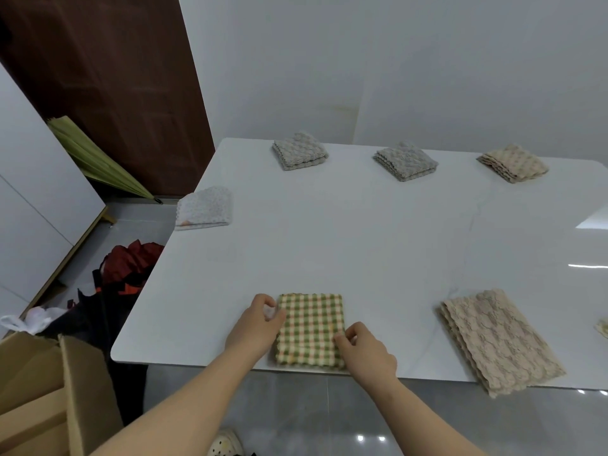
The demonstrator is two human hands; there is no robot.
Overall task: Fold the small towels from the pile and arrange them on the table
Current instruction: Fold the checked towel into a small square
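A green and cream checked towel (pixel 311 324), folded into a rectangle, lies at the near edge of the white table (pixel 362 241). My left hand (pixel 260 324) pinches its left edge near the far corner. At the right edge, near the front, my right hand (pixel 365 350) pinches the cloth with curled fingers. A beige towel pile (pixel 496 337) lies to the right and overhangs the table's front edge. Folded towels sit further off: a white one (pixel 205 207) at the left edge, two grey ones (pixel 299 151) (pixel 405 161) and a beige one (pixel 513 162) along the back.
An open cardboard box (pixel 42 396) stands on the floor at the lower left. Beside the table's left side lie red and dark cloths (pixel 128 268) and a green folded umbrella (pixel 95 159). A brown door (pixel 125 77) is behind. A sliver of another cloth (pixel 602 327) shows at the right border.
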